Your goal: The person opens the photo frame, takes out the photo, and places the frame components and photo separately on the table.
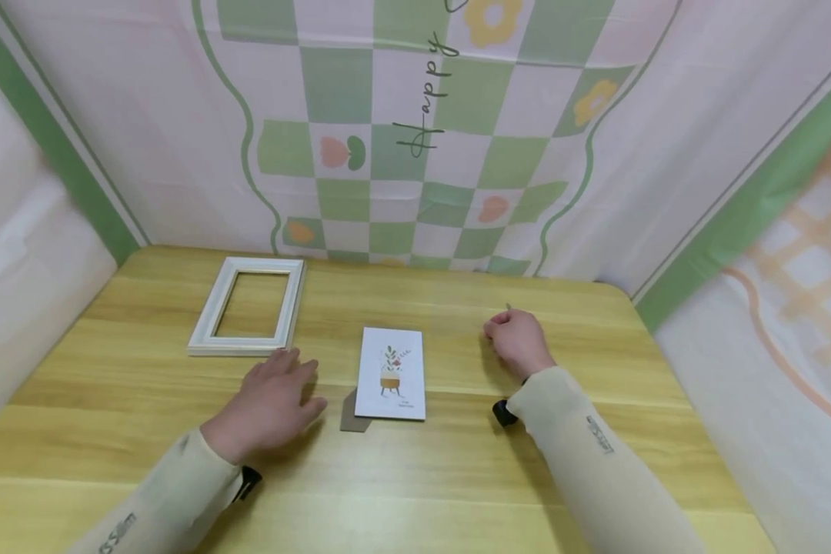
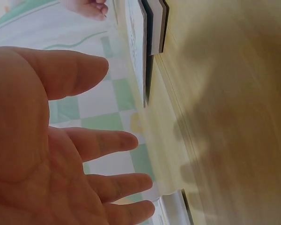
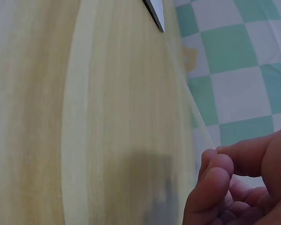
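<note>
My right hand [image 1: 521, 342] pinches the edge of a thin clear sheet [image 3: 195, 108] between thumb and fingertips. In the head view that sheet is so see-through that its outline barely shows. My left hand [image 1: 268, 402] hovers over the wood, fingers spread and holding nothing, close to the lower right corner of a white picture frame [image 1: 209, 308]. Between the hands lies a white picture card [image 1: 391, 377] printed with a potted plant. Beneath it, a grey flap [image 1: 355, 415] sticks out at the lower left. The left wrist view shows dark-edged board layers [image 2: 155, 28] under the card.
All of this is on a wood-grain table [image 1: 415, 492]. A checkered cloth [image 1: 402, 154] in green and white hangs behind the far edge, with more fabric at both sides. The frame's opening shows bare wood through it.
</note>
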The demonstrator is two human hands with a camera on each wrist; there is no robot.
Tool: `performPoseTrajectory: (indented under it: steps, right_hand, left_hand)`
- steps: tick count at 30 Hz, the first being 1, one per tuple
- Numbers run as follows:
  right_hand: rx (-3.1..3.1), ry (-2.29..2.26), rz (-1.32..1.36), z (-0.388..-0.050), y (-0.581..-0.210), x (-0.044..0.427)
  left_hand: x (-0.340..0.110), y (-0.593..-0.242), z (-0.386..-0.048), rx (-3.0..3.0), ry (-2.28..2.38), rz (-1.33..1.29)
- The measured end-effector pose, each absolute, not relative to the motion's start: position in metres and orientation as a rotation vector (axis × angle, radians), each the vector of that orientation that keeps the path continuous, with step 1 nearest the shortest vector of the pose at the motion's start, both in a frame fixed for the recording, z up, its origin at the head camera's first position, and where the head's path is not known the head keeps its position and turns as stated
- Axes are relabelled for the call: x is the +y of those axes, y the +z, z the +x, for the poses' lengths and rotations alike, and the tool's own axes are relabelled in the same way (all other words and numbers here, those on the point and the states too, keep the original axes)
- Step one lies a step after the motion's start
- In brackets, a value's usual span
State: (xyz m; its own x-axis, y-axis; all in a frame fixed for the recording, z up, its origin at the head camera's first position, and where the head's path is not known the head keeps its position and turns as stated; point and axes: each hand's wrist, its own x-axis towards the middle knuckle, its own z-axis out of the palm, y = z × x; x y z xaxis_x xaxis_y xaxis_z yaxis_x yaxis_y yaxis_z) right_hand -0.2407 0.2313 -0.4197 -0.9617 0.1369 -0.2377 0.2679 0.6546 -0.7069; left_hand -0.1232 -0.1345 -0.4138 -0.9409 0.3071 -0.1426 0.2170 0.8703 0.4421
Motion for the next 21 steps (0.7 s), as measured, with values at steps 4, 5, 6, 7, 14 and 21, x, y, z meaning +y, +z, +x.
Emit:
performPoseTrajectory:
  steps: [4, 5, 6, 7, 14, 21]
  right_hand:
    - [2.675, -1.217, 0.361, -0.2453, -0.4235, 0.2312]
    - [2.689, -1.192, 0.359, -0.2462, -0.4244, 0.2314]
    - [2.703, -1.172, 0.358, -0.2469, -0.4254, 0.2316]
    - [2.721, -1.146, 0.351, -0.2476, -0.4263, 0.232]
    - [2.802, -1.028, 0.329, -0.2492, -0.4275, 0.2327]
    - [2.817, -0.991, 0.312, -0.25, -0.4261, 0.2324]
  left_hand:
    - [-0.1346, -0.4132, -0.1225, 2.826, 0.645, 0.396]
    - [-0.1346, -0.4131, -0.1224, 2.825, 0.647, 0.395]
    - [-0.1347, -0.4132, -0.1224, 2.826, 0.648, 0.397]
    - [-0.1346, -0.4135, -0.1223, 2.827, 0.65, 0.399]
    - [-0.1344, -0.4151, -0.122, 2.836, 0.654, 0.405]
    - [-0.1329, -0.4147, -0.1223, 2.831, 0.642, 0.414]
